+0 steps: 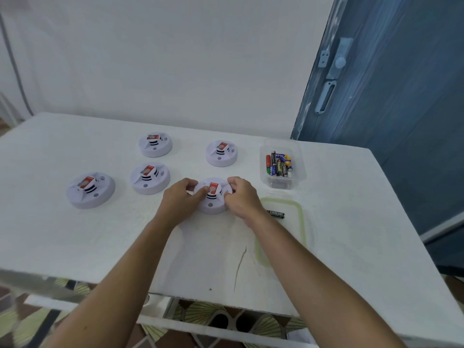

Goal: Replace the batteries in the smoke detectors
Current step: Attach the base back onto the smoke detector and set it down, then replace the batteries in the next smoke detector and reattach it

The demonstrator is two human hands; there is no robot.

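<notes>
Now the detector (212, 205) sits at frame centre on the worktop (75, 247), with the left hand (182, 198) and right hand (242, 197) each in a curled grip on its sides. If they twist unevenly, it may skid toward the battery (275, 214) on the lid (302, 222), right of centre, or slip from them
</notes>
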